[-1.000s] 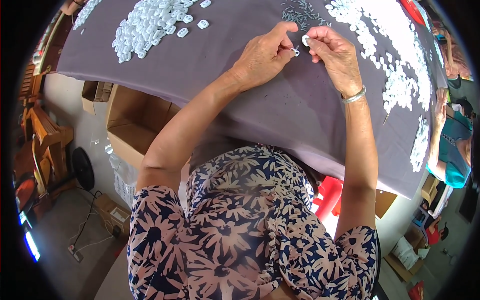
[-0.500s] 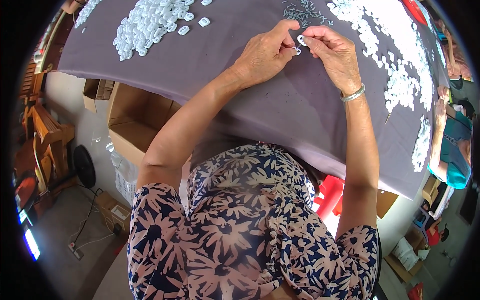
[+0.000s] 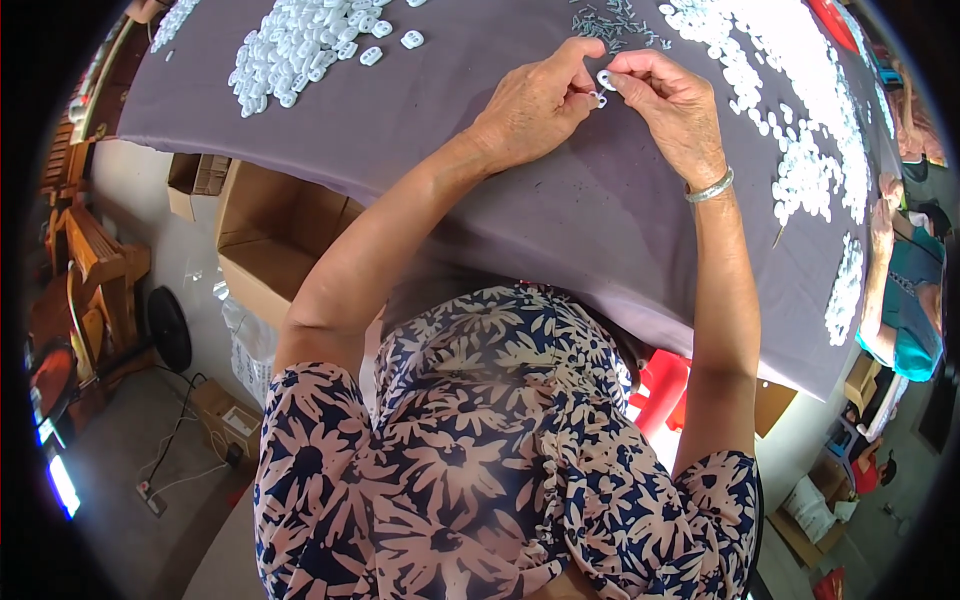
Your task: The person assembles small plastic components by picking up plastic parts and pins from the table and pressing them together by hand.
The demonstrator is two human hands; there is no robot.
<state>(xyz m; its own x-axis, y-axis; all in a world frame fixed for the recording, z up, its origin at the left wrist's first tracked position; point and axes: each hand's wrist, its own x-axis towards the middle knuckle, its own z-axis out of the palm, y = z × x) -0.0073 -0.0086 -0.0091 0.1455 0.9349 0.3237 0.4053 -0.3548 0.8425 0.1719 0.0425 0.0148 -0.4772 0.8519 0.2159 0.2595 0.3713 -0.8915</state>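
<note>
Over the far middle of the table, my left hand (image 3: 535,110) pinches a small white plastic piece (image 3: 600,100) between thumb and fingers. Close beside it, my right hand (image 3: 672,105) grips a round white plastic piece with a hole (image 3: 604,79) by its edge. The two pieces nearly meet; whether they touch is too small to tell. Just beyond my fingers lies a scatter of small grey screw-like pins (image 3: 612,24). A heap of white oval plastic pieces (image 3: 300,50) sits to the left. Many small white round pieces (image 3: 800,165) spread along the right side.
A grey cloth (image 3: 400,110) covers the table. Below its left edge stands an open cardboard box (image 3: 262,270), near a black fan (image 3: 168,330). At the far right, another person's arm (image 3: 880,250) reaches to the table edge. A red stool (image 3: 660,390) shows under the table.
Both hands keep their pinch at almost the same spot. The white piece in my right hand has turned slightly and the whole view has shifted a little.
</note>
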